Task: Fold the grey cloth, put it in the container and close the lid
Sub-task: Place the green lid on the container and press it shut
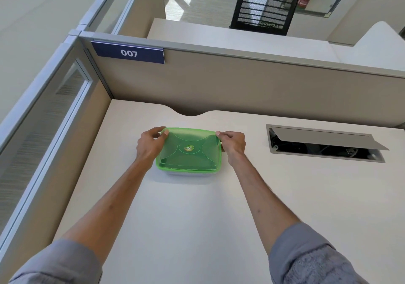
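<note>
A rectangular container (188, 173) stands on the pale desk, covered by a translucent green lid (189, 152) with a round sticker in its middle. My left hand (151, 144) grips the lid's far left corner, thumb on top. My right hand (233, 144) grips the far right corner the same way. The lid lies flat on the container's rim. The grey cloth is not visible; the green lid hides whatever is inside.
An open cable hatch (324, 144) with a raised flap is set in the desk (197, 218) to the right. Beige partition walls (241, 86) close off the back and left. A notch cuts the desk's rear edge behind the container.
</note>
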